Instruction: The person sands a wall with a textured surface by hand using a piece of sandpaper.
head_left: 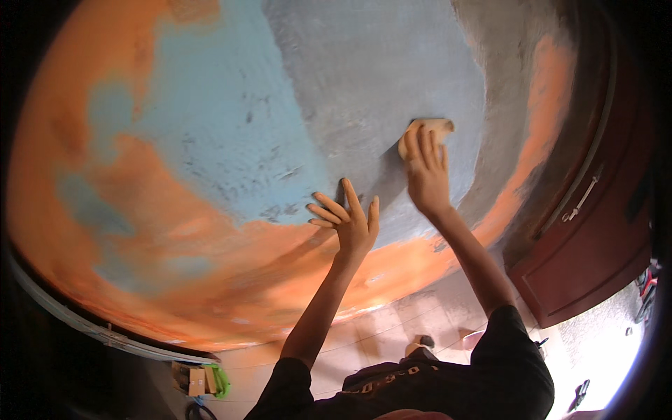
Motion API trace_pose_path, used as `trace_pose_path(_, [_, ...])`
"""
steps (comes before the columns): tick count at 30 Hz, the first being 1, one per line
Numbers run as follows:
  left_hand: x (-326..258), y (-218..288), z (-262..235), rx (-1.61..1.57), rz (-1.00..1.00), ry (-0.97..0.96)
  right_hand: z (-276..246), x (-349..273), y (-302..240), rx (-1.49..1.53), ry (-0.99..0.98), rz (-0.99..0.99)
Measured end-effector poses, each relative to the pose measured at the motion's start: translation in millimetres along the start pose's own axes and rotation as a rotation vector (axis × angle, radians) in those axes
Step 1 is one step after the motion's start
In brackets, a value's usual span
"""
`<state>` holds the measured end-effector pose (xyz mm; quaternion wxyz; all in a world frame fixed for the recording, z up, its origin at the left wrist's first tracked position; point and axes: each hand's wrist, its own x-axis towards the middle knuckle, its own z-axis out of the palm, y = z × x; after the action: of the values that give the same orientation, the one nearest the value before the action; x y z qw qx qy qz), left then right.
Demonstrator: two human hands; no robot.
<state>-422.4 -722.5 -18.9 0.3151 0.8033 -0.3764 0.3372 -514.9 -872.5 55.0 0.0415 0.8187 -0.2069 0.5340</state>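
Right hand point(428, 183): holding the pad point(439, 124) against the wall point(378, 77).
Pad: I'm seeing it lying under those fingers, right of centre.
Left hand point(354, 227): spreading, mid-frame.

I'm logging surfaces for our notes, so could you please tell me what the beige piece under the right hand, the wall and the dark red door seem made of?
Beige piece: matt, perhaps sandpaper or cloth; its bent edge suggests a flexible sheet. Wall: likely plaster, matt, with patchy coats and scuffs. Dark red door: painted-looking from its even colour; wood or metal unclear.
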Motion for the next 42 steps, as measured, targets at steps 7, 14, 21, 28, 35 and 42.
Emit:
trace_pose_path(7, [64.1, 79.8, -37.9, -0.389, 0.477, 0.297, -30.3, 79.3, 34.9, -0.078, 0.021, -0.465])
trace_pose_path(14, [118.7, 112.6, -60.2, -0.178, 0.203, 0.350, -25.3, 123.3, 16.7, 0.412, -0.112, -1.061])
trace_pose_path(21, [130.8, 109.7, -49.4, 0.047, -0.009, 0.439, -10.9, 118.8, 42.5, 0.488, -0.044, -1.184])
trace_pose_path(28, [145.8, 74.2, -61.3, 0.080, -0.197, 0.553, 9.3, 108.9, 97.4, 0.637, 0.145, -0.954])
trace_pose_path(35, [41.3, 77.6, 40.6, 0.113, -0.459, 0.312, 10.9, 100.0, 84.3, 0.442, 0.174, -0.915])
trace_pose_path(42, [38.5, -17.4, -11.3, 0.859, -0.128, 0.402, 12.8, 89.3, 72.0, 0.439, 0.199, -0.882])
